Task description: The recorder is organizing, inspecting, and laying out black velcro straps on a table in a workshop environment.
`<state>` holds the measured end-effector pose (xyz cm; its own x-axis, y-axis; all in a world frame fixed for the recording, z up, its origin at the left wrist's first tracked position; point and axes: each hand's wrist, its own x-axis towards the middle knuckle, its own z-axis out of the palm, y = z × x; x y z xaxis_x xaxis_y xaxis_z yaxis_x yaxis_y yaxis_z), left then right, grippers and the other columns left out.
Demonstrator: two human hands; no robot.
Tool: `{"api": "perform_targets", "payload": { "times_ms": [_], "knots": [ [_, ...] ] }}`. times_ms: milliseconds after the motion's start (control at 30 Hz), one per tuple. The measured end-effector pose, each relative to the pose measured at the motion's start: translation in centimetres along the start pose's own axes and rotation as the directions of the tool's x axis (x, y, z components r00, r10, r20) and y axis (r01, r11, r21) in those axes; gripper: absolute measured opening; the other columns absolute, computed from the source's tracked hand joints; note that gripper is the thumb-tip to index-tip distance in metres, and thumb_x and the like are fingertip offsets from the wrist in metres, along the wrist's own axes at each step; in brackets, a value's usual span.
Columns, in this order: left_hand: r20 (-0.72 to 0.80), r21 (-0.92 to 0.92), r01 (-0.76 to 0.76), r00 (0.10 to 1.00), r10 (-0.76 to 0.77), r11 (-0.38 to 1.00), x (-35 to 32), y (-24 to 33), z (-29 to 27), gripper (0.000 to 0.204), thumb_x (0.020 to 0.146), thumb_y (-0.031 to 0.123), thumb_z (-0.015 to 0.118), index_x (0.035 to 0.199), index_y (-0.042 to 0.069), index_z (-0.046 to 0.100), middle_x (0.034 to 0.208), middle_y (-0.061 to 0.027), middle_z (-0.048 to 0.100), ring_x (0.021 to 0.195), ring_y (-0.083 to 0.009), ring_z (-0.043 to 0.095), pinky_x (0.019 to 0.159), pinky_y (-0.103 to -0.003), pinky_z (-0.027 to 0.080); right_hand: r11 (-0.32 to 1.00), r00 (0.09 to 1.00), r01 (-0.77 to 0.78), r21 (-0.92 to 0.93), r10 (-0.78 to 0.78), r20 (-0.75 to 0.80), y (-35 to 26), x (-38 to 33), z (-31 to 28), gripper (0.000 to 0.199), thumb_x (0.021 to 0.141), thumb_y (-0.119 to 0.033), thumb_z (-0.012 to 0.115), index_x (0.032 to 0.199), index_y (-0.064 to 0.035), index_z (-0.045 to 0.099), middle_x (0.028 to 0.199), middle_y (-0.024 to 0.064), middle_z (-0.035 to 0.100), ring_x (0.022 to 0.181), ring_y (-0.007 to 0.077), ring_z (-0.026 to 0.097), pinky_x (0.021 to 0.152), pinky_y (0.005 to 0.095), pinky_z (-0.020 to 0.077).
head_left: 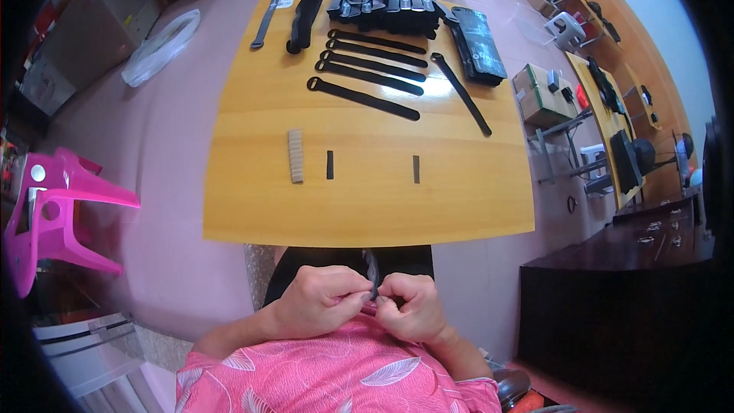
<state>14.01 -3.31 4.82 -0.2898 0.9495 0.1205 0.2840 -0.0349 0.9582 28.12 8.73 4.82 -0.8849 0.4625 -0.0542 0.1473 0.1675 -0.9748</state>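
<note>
Close to my body, below the table's near edge, both hands are pinched together on a narrow dark grey strap. My left hand grips it with thumb and forefinger. Facing it, my right hand pinches the same piece; the fingers cover most of it. On the wooden table lie several black straps with an eyelet at one end, roughly side by side. Another black strap slants to their right. Nearer me are a tan ridged strip, a short black strip and a short brownish-grey strip.
Bundled black straps pile up at the table's far side, beside a dark printed package. A folded black strap and a grey strap lie far left. A pink stool stands left, a dark cabinet right.
</note>
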Motion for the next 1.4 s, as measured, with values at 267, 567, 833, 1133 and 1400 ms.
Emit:
{"api": "perform_targets", "payload": {
  "times_ms": [267,567,833,1133,1400],
  "knots": [
    [-0.039,0.152,-0.021,0.999,0.028,0.988,-0.5,0.8,-0.2,0.011,0.076,0.000,0.063,0.086,-0.004,0.062,0.075,-0.0158,0.062,0.067,-0.0290,0.063,0.058,-0.033,0.051,0.995,0.996,0.081,-0.064,-0.082,-0.027,0.2,0.0,0.8,0.004,0.066,0.003,0.059,0.066,0.0013,0.055,0.054,0.0137,0.050,0.045,0.0200,0.052,0.044,0.0301,0.0402],
    [0.068,0.201,-0.066,0.996,0.053,0.977,-0.5,0.8,-0.1,0.016,0.075,-0.002,0.060,0.090,-0.007,0.059,0.077,-0.0175,0.060,0.071,-0.0309,0.062,0.060,-0.034,0.052,0.990,0.992,0.110,-0.089,-0.114,-0.050,0.6,-0.2,1.1,0.003,0.064,0.003,0.058,0.065,0.0017,0.056,0.055,0.0141,0.052,0.046,0.0213,0.055,0.044,0.0305,0.0418],
    [0.102,0.186,-0.096,0.992,0.078,0.978,-0.3,0.6,-0.2,0.016,0.075,-0.003,0.059,0.091,-0.007,0.059,0.078,-0.0173,0.060,0.070,-0.0312,0.062,0.059,-0.035,0.052,0.990,0.992,0.109,-0.092,-0.115,-0.059,0.4,-0.3,0.9,0.003,0.065,0.003,0.059,0.065,0.0021,0.056,0.055,0.0146,0.053,0.047,0.0221,0.056,0.045,0.0306,0.0423],
    [0.017,0.302,-0.279,0.958,0.287,0.912,-0.3,-0.4,1.6,0.018,0.069,-0.001,0.061,0.085,-0.007,0.056,0.066,-0.0144,0.050,0.057,-0.0288,0.054,0.049,-0.035,0.047,0.989,0.991,0.099,-0.106,-0.108,-0.083,0.2,-0.5,0.6,0.004,0.065,0.002,0.059,0.064,0.0015,0.055,0.055,0.0133,0.053,0.045,0.0197,0.055,0.044,0.0302,0.0419],
    [-0.007,0.334,-0.358,0.924,0.382,0.872,0.0,-1.0,2.2,0.018,0.065,-0.002,0.061,0.081,-0.007,0.056,0.064,-0.0128,0.049,0.054,-0.0280,0.054,0.046,-0.035,0.046,0.998,0.993,0.049,-0.033,-0.053,-0.108,0.7,-0.7,0.5,0.005,0.065,0.002,0.059,0.063,0.0014,0.055,0.052,0.0105,0.051,0.045,0.0128,0.051,0.042,0.0275,0.0392]
  ]
}}
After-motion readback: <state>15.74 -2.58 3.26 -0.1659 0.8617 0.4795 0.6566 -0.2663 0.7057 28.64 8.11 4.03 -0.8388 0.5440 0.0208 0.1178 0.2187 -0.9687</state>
